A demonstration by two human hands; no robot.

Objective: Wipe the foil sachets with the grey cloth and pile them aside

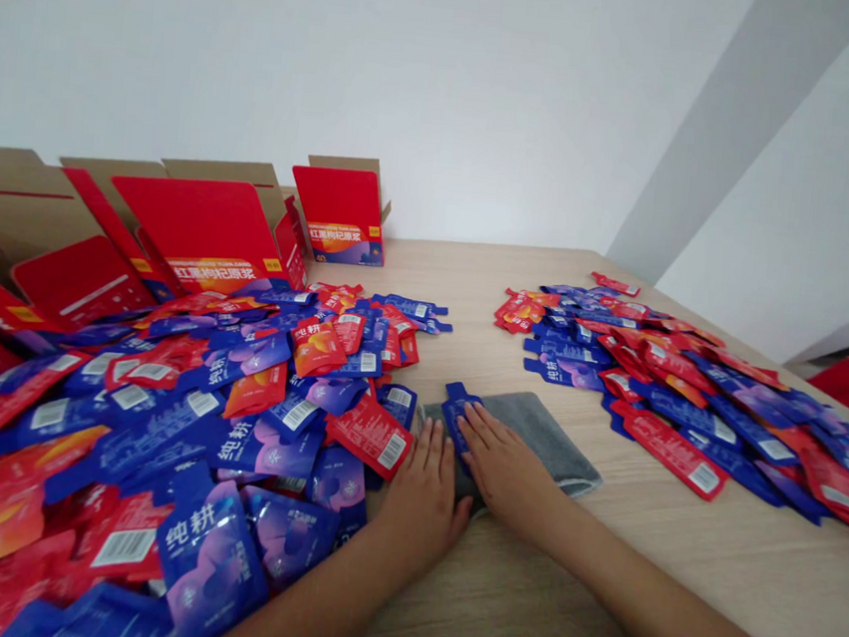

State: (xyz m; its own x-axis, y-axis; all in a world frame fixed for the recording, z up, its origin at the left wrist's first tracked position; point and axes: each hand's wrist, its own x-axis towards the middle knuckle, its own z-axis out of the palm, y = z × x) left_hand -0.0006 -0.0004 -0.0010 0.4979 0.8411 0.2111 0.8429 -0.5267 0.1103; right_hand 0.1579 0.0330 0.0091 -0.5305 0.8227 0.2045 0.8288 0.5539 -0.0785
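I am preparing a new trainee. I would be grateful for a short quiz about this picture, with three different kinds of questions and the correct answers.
1. What lies under the blue pouch that the right hand touches?
2. True or false: all the loose pouches lie in one single pile.
3. Fill in the missing word: the open red boxes stand on the ____ side of the table.

Key:
1. The grey cloth.
2. False; there is a left pile and a right pile.
3. Left.
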